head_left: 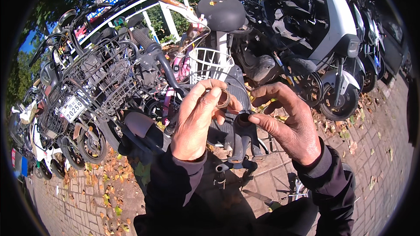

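Note:
In my left hand [194, 120], between thumb and fingers, is a small worn metal ring [224, 99] with a brownish surface. Below and to the right stands the open top of a dark frame tube [243, 121], its round mouth facing up. My right hand [286, 120] is just right of that mouth, fingers curved and apart, nothing visible between them. The right thumb tip reaches the tube's rim; whether it touches cannot be told. Under the tube, a grey frame section [236, 148] runs down toward a short open pipe end [224, 167].
A black saddle [221, 13] and white basket [211, 63] stand beyond my hands. Parked bicycles with a wire basket [103, 67] crowd the left; a white scooter [334, 30] stands right. A long tool [258, 196] and metal tools [299, 189] lie low on the paving [372, 148].

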Available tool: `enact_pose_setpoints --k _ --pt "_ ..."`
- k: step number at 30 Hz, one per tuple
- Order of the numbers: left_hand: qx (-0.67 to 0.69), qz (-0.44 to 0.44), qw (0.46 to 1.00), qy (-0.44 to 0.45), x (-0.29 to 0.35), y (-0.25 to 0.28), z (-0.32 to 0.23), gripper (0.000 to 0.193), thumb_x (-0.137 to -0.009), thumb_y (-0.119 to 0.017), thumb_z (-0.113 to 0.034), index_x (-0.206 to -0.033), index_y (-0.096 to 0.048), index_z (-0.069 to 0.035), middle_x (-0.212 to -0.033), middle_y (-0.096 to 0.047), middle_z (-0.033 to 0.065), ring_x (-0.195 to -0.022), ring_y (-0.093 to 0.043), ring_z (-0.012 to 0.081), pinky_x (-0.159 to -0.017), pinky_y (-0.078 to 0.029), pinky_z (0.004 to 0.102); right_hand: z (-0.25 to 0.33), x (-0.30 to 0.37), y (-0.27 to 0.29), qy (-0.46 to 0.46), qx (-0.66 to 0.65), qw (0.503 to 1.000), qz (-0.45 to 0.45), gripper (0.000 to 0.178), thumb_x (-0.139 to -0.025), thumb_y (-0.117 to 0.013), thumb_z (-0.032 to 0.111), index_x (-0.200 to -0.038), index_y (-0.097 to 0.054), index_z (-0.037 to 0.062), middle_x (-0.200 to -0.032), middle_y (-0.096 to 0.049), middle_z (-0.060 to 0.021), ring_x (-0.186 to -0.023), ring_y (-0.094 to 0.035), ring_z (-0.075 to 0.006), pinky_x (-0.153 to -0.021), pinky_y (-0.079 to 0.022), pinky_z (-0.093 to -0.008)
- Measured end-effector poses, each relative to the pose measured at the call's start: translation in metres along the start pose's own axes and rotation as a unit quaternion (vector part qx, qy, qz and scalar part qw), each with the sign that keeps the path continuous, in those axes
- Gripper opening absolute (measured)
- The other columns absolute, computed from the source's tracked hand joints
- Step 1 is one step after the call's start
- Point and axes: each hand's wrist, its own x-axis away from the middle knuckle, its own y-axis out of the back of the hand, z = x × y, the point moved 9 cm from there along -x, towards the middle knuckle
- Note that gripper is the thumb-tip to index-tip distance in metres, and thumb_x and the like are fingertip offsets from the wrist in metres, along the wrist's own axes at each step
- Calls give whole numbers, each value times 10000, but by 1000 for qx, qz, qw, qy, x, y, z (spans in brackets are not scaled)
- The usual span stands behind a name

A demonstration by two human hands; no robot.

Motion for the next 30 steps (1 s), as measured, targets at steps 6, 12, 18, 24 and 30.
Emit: enact_pose_setpoints --k 6,12,18,24,30 --pt "-39 -26 999 -14 5 -6 5 256 -1068 -537 -278 -1178 -555 -47 -953 -612 30 -880 -582 106 -790 -451 261 14 -19 -25 123 128 984 22 543 -754 -883 236 -1184 -628 21 -1055 -626 -124 -966 -614 -278 -844 -497 -373" --pt "-63 -48 996 -32 8 -1 10 288 -1052 -579 -273 -1206 -568 -30 -976 -568 -10 -910 -504 62 -786 -418 230 22 -20 -34 191 184 964 9 438 -790 -822 254 -1106 -629 19 -943 -575 -123 -883 -548 -337 -748 -461 -421" --pt "-39 -11 999 -21 7 -1 11 403 -1075 -526 -357 -1283 -541 -11 -1011 -614 21 -901 -574 101 -787 -442 267 9 -24 -31 181 111 977 3 391 -805 -812 203 -1110 -647 23 -963 -594 -124 -894 -551 -332 -781 -465 -410" --pt "-56 -4 998 -34 3 2 9 391 -1045 -595 -339 -1231 -601 4 -1028 -689 52 -860 -525 86 -793 -441 253 -52 -16 -34 -113 -350 927 77 442 -964 -727 159 -1326 -579 -46 -1181 -656 -83 -946 -612 -117 -852 -517 -300" --pt "-64 8 998 -16 2 -9 19 326 -1026 -636 -257 -1214 -600 7 -1030 -700 52 -925 -597 80 -793 -455 238 -71 -10 -32 -149 -397 901 95 532 -1001 -672 270 -1407 -529 -42 -1265 -647 -79 -1089 -593 -134 -938 -472 -317"
